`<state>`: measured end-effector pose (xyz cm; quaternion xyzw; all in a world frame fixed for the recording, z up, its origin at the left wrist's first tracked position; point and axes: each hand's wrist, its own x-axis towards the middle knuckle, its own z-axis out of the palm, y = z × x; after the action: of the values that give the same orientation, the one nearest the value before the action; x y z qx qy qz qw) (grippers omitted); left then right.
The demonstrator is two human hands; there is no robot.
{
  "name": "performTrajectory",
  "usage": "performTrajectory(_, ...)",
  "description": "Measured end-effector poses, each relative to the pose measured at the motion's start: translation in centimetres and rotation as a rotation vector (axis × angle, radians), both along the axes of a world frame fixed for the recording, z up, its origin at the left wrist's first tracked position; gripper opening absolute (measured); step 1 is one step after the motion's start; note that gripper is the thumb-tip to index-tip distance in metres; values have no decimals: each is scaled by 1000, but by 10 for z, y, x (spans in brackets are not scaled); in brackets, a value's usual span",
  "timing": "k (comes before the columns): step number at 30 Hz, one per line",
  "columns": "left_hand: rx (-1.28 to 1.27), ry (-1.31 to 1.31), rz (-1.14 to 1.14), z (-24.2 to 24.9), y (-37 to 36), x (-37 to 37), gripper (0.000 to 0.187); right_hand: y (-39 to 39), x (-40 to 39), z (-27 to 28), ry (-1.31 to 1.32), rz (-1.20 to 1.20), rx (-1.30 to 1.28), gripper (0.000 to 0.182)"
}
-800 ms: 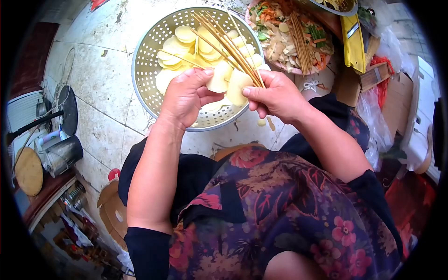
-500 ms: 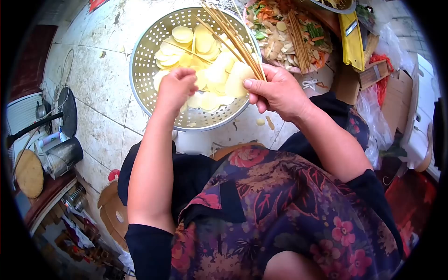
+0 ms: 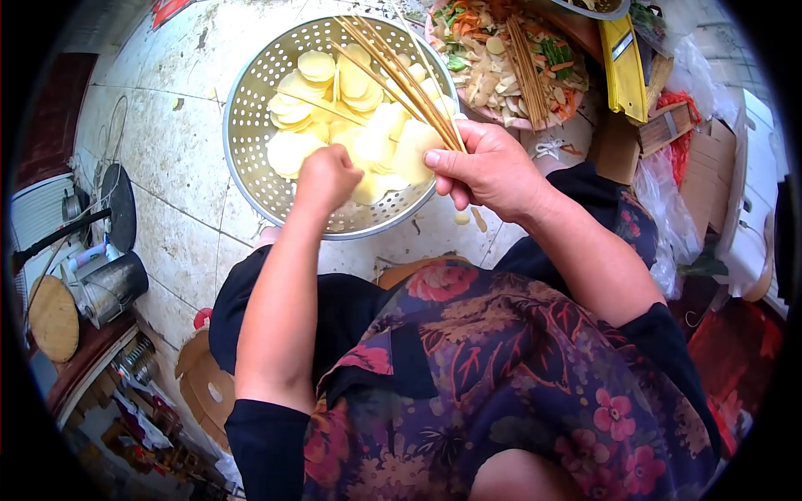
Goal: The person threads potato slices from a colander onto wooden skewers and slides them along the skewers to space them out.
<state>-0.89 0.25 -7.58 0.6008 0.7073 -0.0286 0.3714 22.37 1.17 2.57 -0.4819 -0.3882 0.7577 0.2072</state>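
My right hand [image 3: 494, 171] is closed round a bundle of thin wooden skewers [image 3: 399, 73] that slants up and left over the colander. Under its thumb a pale yellow slice [image 3: 415, 152] lies against the skewers. My left hand [image 3: 330, 177] is over the colander's near side, its fingers curled together beside the slices; anything inside them is hidden. The metal colander [image 3: 242, 134] stands on the floor, holding many round pale slices [image 3: 292, 152]. One more skewer [image 3: 322, 106] lies across the slices.
At the top right, a pink-rimmed tray [image 3: 576, 107] holds chopped vegetables with a skewer bundle [image 3: 525, 71] on top. Right of it are a yellow object [image 3: 625, 71], cardboard [image 3: 708, 171] and plastic bags [image 3: 668, 209]. A metal pot [image 3: 117, 284] is at the left.
My left hand has moved down and slightly right, and its fingers are more curled. The colander appears slightly further left in view. My right hand still holds the skewers.
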Motion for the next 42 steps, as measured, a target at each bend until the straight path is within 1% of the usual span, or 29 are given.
performTrajectory(1, -1, 0, 0, 7, 4, -5, 28, -1, 0, 1, -8, 18, -11, 13)
performTrajectory(3, 68, -515, 631, 25, 15, -18, 19, -3, -1, 2, -16, 39, -23, 13)
performTrajectory(5, 239, -916, 922, 44, 22, -30, 20, -4, -1, 2, -31, 88, -26, 13)
performTrajectory(6, 246, -914, 924, 46, 24, -38, 20, -5, -2, 2, -28, 93, -22, 13)
performTrajectory(8, 374, -1270, 1105, 49, 27, -54, 26, -6, -4, 3, -25, 88, -44, 13)
performTrajectory(9, 385, -1268, 1105, 51, 27, -58, 26, -6, -5, 3, -20, 94, -38, 13)
performTrajectory(11, 396, -1340, 1185, 55, 27, -65, 28, -5, -6, 4, -8, 76, -59, 13)
performTrajectory(12, 433, -1333, 1184, 57, 26, -65, 28, -5, -6, 5, -17, 84, -68, 13)
performTrajectory(19, 483, -1382, 1167, 55, 26, -71, 30, -6, -6, 4, -3, 94, -63, 12)
performTrajectory(24, 550, -1356, 1197, 53, 27, -72, 32, -7, -5, 2, -2, 100, -44, 12)
performTrajectory(28, 557, -1318, 1197, 55, 26, -67, 32, -7, -4, 0, -3, 98, -31, 12)
performTrajectory(30, 564, -1239, 1131, 55, 24, -64, 32, -7, -4, 1, -9, 96, -32, 12)
performTrajectory(31, 563, -1239, 1131, 55, 24, -63, 32, -7, -4, 0, -10, 95, -33, 12)
performTrajectory(33, 406, -1436, 1145, 58, 23, -60, 24, -6, -4, -1, -23, 93, -4, 13)
performTrajectory(36, 473, -1381, 1214, 60, 22, -51, 24, -6, -4, 1, -37, 104, 4, 12)
performTrajectory(42, 511, -1312, 1212, 58, 23, -54, 24, -7, -4, -4, -23, 120, 21, 11)
